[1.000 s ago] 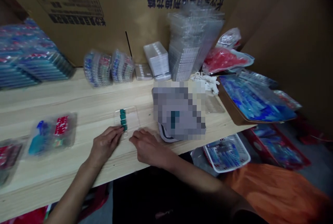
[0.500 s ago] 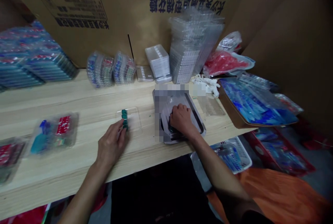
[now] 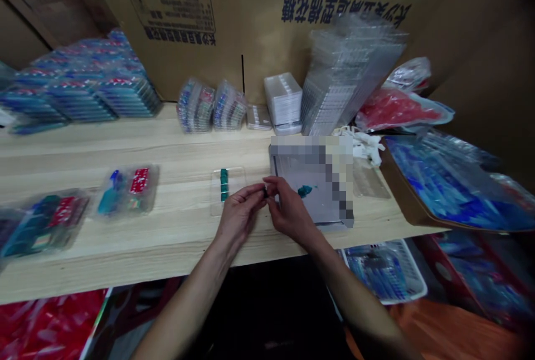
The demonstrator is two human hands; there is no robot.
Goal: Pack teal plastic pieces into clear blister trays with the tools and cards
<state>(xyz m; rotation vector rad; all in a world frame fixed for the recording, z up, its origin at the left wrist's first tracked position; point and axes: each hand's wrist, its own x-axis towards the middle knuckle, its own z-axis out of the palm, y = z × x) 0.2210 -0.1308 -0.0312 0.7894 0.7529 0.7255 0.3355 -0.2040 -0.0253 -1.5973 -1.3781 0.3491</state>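
Note:
My left hand and my right hand meet fingertip to fingertip over the table. Between them they pinch a small dark piece, mostly hidden by the fingers. Just left of my hands lies a shallow clear plastic case, with a column of small green lumps along its left part. To the right stands a grey tray, partly blurred out by large pixels. A green soft-looking lump rests on its surface, beside my right hand.
Filled clear packs lie at left. Stacked packs, fanned packs and tall clear plastic stacks line the back. At right are a cardboard box of blue pieces and, lower, a white basket.
My left hand has left the green lumps and my right hand has come off the grey tray; they now meet between the two. The view has shifted left.

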